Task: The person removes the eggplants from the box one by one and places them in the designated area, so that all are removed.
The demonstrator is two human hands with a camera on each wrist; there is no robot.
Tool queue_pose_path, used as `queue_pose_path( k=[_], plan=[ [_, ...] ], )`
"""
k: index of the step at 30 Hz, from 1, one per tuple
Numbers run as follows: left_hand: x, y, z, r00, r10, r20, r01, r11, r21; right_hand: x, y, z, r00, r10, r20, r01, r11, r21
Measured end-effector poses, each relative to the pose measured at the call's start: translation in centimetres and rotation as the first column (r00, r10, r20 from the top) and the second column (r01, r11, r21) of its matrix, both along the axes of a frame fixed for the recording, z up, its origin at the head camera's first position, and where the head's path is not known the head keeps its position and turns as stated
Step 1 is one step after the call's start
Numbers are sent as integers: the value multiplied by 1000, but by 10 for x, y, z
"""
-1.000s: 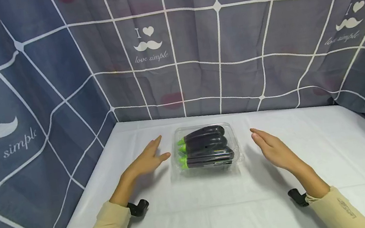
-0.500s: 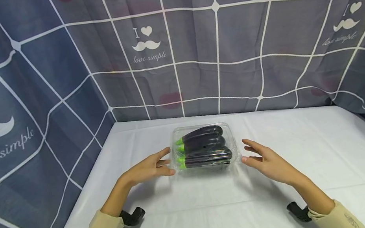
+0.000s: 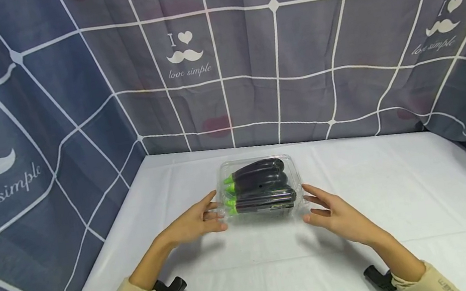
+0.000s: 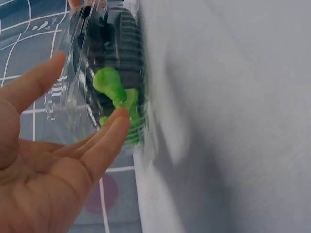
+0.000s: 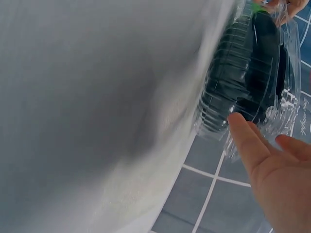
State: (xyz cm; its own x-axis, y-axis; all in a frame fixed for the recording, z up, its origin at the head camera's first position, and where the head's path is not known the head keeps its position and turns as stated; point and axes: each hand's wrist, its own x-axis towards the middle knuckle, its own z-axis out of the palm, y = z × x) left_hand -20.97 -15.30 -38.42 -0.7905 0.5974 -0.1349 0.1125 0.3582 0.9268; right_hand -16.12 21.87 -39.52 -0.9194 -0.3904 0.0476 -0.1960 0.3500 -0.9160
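A gridded curtain [image 3: 247, 46] hangs beyond a person's left hand [image 3: 191, 222] and right hand [image 3: 341, 216], a white table [image 3: 255, 287] beneath. Between them sits a clear plastic box [image 3: 291, 169]; both hands, fingers loosely spread and gripping nothing, flank its ends, contact unclear. Inside lie dark eggplants [image 3: 260, 182], green stems [image 3: 230, 189] toward the left hand.

Bright, diffuse light, apparently from above, whitens the desk [image 3: 264, 283] and lays soft-edged shadows on it (broad grey smudges in both wrist views), while small glints run along the clear plastic container [image 3: 295, 171], which looks slightly blurred in the wrist pictures.
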Motion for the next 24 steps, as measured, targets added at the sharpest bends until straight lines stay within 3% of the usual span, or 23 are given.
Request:
queue_pose_path(
  k=[9, 24],
  plan=[
    [4, 6, -4, 996, 67, -67, -67, 998, 3, 1, -3, -2, 1000, -15, 10, 16, 998, -67],
    [5, 5, -7, 989, 61, -135, -63, 998, -12, 1, -4, -4, 998, -59, -37, 55, 992, -111]
  ],
)
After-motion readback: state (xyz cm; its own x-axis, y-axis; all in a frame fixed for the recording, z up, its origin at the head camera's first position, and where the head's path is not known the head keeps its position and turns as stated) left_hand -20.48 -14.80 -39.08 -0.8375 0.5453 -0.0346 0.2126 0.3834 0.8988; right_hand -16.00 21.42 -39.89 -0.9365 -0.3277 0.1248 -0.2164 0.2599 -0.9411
